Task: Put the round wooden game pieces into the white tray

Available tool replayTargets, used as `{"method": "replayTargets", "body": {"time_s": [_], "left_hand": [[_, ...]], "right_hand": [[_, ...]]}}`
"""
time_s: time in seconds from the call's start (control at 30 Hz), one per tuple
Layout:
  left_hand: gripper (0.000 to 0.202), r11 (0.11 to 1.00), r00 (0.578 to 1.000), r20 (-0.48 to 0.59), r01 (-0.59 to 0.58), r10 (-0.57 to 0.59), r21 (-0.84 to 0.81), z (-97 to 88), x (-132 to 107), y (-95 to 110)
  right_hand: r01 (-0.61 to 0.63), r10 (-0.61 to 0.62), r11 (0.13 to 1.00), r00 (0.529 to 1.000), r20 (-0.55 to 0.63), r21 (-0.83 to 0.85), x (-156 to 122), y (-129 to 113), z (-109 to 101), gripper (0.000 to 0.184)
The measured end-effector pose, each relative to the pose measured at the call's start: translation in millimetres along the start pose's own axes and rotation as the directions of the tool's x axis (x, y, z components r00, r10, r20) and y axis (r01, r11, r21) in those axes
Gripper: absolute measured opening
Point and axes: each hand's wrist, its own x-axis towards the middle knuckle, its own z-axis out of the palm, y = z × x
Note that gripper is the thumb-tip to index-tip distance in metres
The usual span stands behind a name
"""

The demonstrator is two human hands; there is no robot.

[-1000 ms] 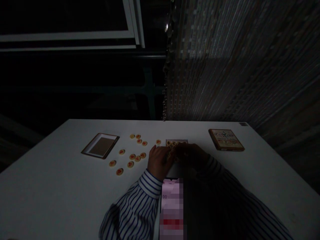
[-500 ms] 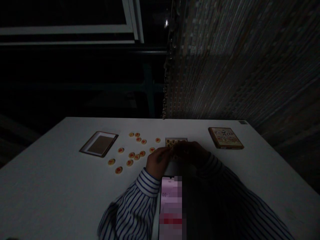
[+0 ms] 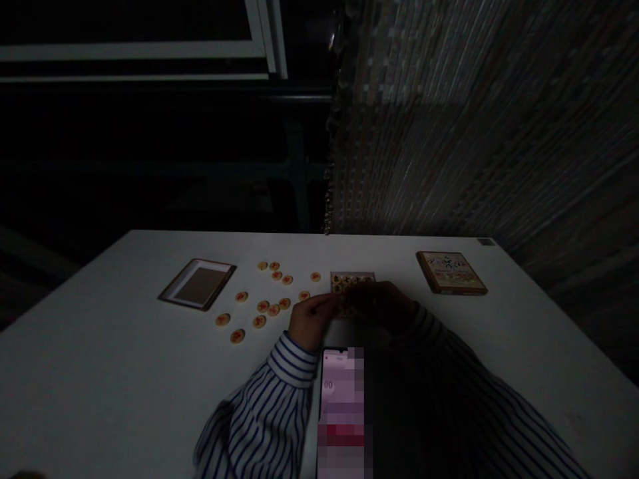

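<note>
A small tray point(image 3: 352, 273) packed with round Chinese chess pieces point(image 3: 347, 280) with dark characters lies in front of me, partly covered by my hands. My left hand point(image 3: 312, 321) is at its left front corner, fingers pressed together and pointing right. Over the tray's right part, my right hand point(image 3: 383, 305) is curled, its fingertips close to the left ones. Deep shadow hides what either hand's fingertips hold. Left of the tray, several loose chess pieces point(image 3: 273, 310) with red characters are scattered on the white table point(image 3: 124, 372).
An open, shallow box part point(image 3: 172, 295) lies at the left. At the right is a printed box lid point(image 3: 452, 271). A lit phone point(image 3: 339, 382) lies between my forearms. Behind the table hangs a strand curtain point(image 3: 399, 166), beside a window frame point(image 3: 264, 40).
My left hand has turned slightly, its fingers straighter and closer together. More of the tray's pieces show. The view has tilted a little; the loose pieces stay where they were.
</note>
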Motion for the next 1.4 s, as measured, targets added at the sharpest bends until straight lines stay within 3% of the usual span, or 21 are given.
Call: {"method": "replayTargets", "body": {"time_s": [0.27,0.73,1.13,1.4], "left_hand": [[0.016,0.999,0.996,-0.077,0.039,-0.04,-0.006,-0.1,-0.6,6.3],[0.024,0.928,0.97,-0.162,0.115,-0.182,-0.354,5.7,0.7,-1.4],[0.029,0.864,0.967,-0.121,0.139,-0.224,-0.484,10.5,-2.4,2.9],[0.028,0.848,0.973,-0.097,0.132,-0.21,-0.513,12.4,-3.3,3.0]], "right_hand": [[-0.008,0.008,1.0,1.0,-0.001,-0.027,2.2,4.7,3.6,0.02],[-0.004,0.001,0.995,1.0,-0.023,-0.099,2.5,11.0,12.2,0.022],[0.051,-0.043,0.997,0.99,-0.133,0.056,1.9,13.9,17.7,0.023],[0.029,-0.009,0.991,0.988,-0.155,0.13,2.2,14.8,18.9,0.026]]}}
